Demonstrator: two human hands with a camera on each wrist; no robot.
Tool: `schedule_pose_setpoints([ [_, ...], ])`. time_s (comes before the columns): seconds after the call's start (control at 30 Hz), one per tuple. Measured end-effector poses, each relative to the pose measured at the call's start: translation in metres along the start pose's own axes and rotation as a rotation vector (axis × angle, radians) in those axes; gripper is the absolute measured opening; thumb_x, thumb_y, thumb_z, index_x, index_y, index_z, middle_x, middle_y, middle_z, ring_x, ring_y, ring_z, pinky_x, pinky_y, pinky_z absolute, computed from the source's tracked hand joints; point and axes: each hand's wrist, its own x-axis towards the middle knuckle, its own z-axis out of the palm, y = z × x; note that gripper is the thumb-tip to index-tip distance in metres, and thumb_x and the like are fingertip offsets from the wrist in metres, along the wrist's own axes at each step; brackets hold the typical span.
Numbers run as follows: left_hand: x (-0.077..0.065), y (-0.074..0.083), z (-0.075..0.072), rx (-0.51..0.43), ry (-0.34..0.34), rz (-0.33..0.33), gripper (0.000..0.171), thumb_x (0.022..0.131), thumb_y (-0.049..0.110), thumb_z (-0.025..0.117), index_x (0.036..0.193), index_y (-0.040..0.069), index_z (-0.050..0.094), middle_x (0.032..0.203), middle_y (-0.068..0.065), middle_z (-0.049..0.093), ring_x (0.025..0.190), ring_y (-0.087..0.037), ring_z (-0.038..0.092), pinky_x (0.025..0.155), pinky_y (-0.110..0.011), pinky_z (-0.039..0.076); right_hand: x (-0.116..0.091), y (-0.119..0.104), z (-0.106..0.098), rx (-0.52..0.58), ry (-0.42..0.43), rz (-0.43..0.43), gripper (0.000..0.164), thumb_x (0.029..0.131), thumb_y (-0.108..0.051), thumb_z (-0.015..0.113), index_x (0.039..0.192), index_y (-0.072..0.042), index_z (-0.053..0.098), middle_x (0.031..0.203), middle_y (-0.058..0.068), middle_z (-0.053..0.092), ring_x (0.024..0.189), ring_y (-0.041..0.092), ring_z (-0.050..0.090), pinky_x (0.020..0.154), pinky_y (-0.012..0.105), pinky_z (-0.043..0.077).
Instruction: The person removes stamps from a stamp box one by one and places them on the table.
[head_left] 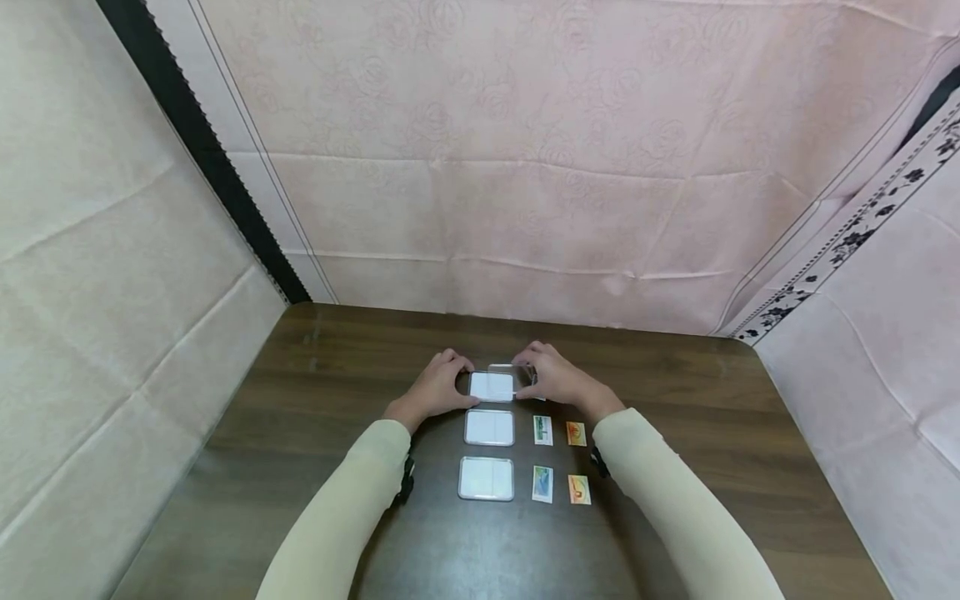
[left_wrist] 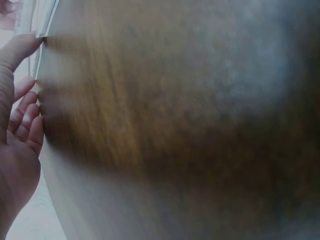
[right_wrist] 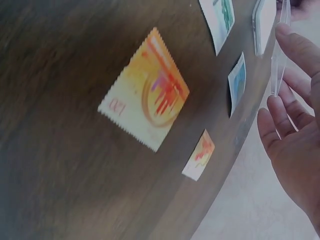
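Observation:
Three small flat cases with white interiors lie in a column on the table. At the far case [head_left: 491,386], my left hand [head_left: 437,385] grips the left side, thumb at the near corner and fingers at the far one. A transparent plastic lid [right_wrist: 278,70] is pinched between the thumb and fingers of my right hand [head_left: 557,377], overlapping the far case's right side in the head view. Nearer me are the middle case [head_left: 489,427] and the near case [head_left: 486,479]. In the left wrist view, the left thumb [left_wrist: 20,52] meets a clear plastic edge.
Right of the cases lie a green-and-white stamp [head_left: 543,430], a blue stamp [head_left: 542,484] and two orange stamps, one farther [head_left: 576,433] and one nearer [head_left: 579,490]. Part of another paper piece [head_left: 540,398] shows under the right hand. Cloth hangs behind the wooden table [head_left: 360,333].

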Motion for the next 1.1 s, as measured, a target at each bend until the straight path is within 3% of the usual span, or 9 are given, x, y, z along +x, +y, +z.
schedule_pose_setpoints([
  [0.37, 0.000, 0.000, 0.000, 0.001, -0.004, 0.003, 0.060, 0.083, 0.046, 0.085, 0.130, 0.015, 0.064, 0.131, -0.005, 0.053, 0.122, -0.023, 0.047, 0.107, -0.042, 0.046, 0.011, -0.011, 0.009, -0.050, -0.035, 0.016, 0.061, 0.087, -0.035, 0.085, 0.138, -0.011, 0.061, 0.134, 0.006, 0.053, 0.122, 0.025, 0.048, 0.101, 0.043, 0.050],
  [1.1, 0.001, 0.001, -0.002, 0.010, -0.007, 0.020, 0.062, 0.082, 0.046, 0.086, 0.129, 0.013, 0.064, 0.129, -0.005, 0.054, 0.119, -0.022, 0.048, 0.106, -0.040, 0.046, 0.022, -0.025, 0.019, -0.070, -0.059, 0.036, 0.059, 0.088, -0.036, 0.084, 0.136, -0.012, 0.060, 0.138, 0.008, 0.053, 0.126, 0.025, 0.046, 0.105, 0.044, 0.048],
])
